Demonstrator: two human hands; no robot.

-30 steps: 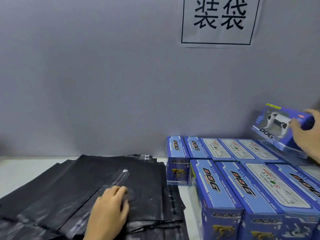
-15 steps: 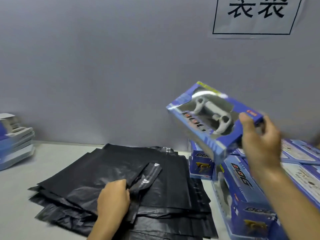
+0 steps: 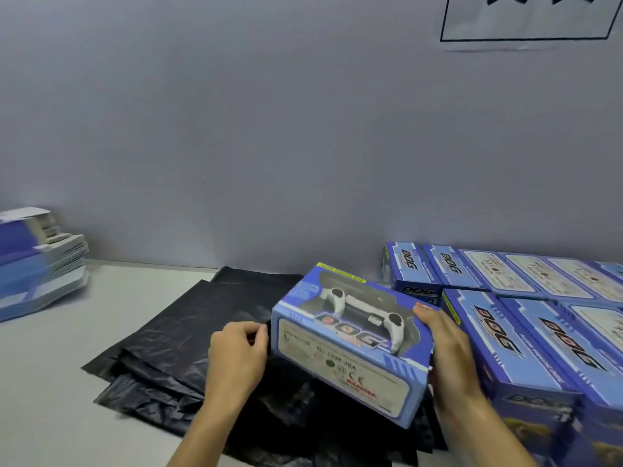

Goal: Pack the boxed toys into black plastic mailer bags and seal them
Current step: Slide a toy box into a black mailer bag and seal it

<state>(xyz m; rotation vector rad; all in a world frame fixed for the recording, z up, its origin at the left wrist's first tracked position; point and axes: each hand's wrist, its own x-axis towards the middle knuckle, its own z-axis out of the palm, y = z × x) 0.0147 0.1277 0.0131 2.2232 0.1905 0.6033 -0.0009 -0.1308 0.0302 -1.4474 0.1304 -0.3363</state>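
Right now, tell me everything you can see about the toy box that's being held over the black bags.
The toy box is blue printed cardboard with a clear window showing a white toy dog and "DOG" lettering below it. A pale label panel with small print faces the camera. It is tilted and held above the pile of black mailer bags. The right hand grips its right end, thumb on the top edge. The left hand pinches bag plastic beside its left end; contact there is unclear.

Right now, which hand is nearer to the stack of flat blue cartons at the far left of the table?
Left. The left hand pinches a black bag, right of that stack. The right hand holds the toy box, farther right.
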